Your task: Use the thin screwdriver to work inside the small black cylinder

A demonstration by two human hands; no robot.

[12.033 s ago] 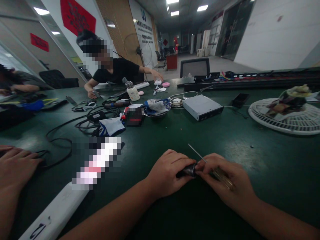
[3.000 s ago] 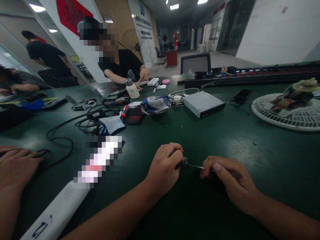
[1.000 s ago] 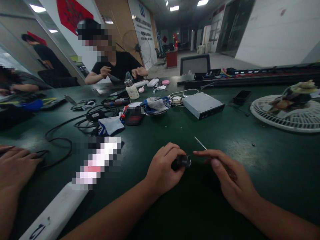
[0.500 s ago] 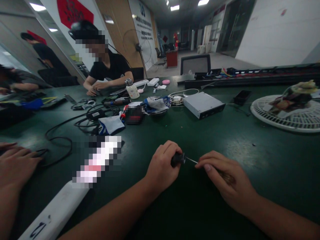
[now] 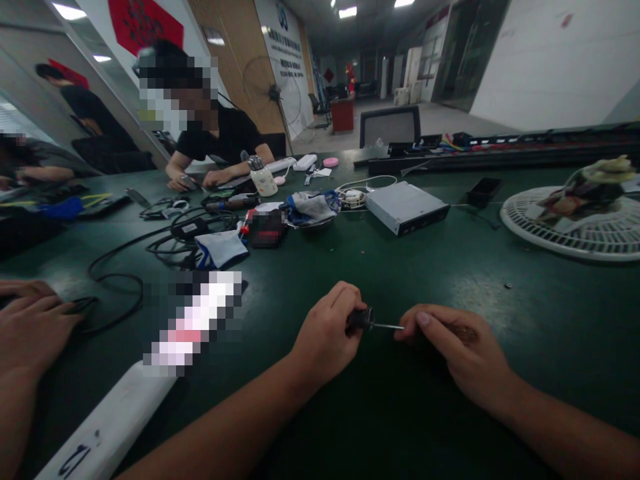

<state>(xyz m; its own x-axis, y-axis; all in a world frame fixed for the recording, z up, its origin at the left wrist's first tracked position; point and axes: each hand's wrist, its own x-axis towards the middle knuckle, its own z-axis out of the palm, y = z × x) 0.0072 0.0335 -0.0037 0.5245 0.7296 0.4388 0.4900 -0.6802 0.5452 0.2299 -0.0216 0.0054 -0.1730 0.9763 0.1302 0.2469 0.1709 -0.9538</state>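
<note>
My left hand (image 5: 330, 330) is closed around a small black cylindrical part (image 5: 361, 319), whose end faces right. A thin metal shaft (image 5: 387, 327) runs from that end to my right hand (image 5: 457, 347). It belongs to a screwdriver whose brownish handle (image 5: 465, 332) lies wrapped in my right fingers. The tip of the shaft meets the end of the black part; whether it goes inside is too small to tell. Both hands are just above the dark green table (image 5: 420, 267).
A silver disc drive (image 5: 407, 205) and a white fan grille (image 5: 565, 233) lie beyond my hands. Cloth gloves (image 5: 223, 248), black cables (image 5: 120, 273) and a white long object (image 5: 115, 413) are left. Another person's hand (image 5: 35, 320) rests at far left; a seated person (image 5: 215, 143) works opposite.
My right hand has turned a little around the screwdriver, and the shaft now lies more level against the black part. The opposite person's hands have shifted.
</note>
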